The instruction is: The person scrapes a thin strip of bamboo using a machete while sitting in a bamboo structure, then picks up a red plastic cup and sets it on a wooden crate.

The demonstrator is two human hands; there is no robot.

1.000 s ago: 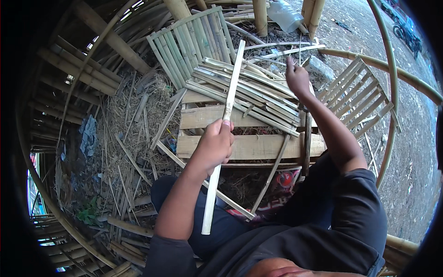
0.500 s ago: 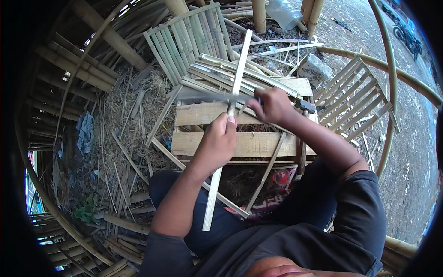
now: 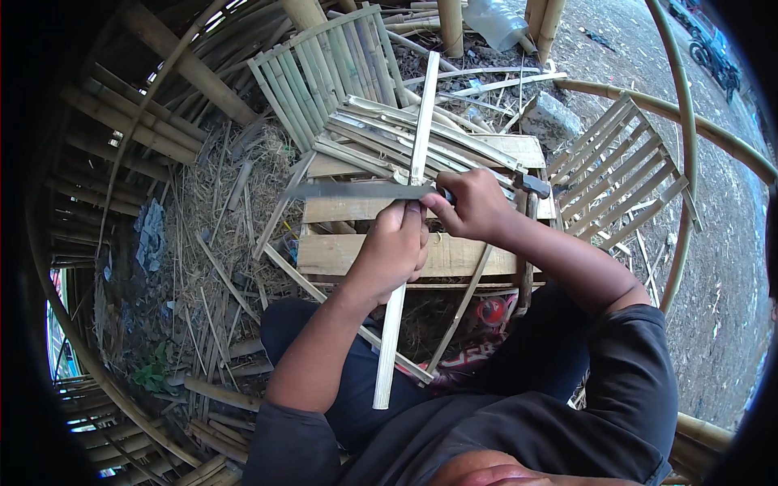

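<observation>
A pale split-bamboo strip (image 3: 423, 121) runs lengthwise in front of me, its near end over my lap. My left hand (image 3: 395, 247) is closed around its middle. In my right hand (image 3: 472, 204) is a knife (image 3: 356, 191) with a long grey blade, which points left and lies across the strip just beyond my left fingers. The knife's handle is mostly hidden by my right fingers. Beneath both hands stands a low wooden slatted bench (image 3: 377, 253). Several more bamboo strips (image 3: 389, 134) are piled on its far side.
A hammer (image 3: 531, 186) rests at the bench's right side. A slatted bamboo panel (image 3: 328, 73) stands behind the bench, and another slatted frame (image 3: 620, 174) is to the right. A stone block (image 3: 551, 120) sits at the far right. Shavings and bamboo scraps (image 3: 219, 267) cover the left ground.
The knife has come nearer to me along the strip, its blade now just beyond my left hand. The strip's near end has swung a little to the right.
</observation>
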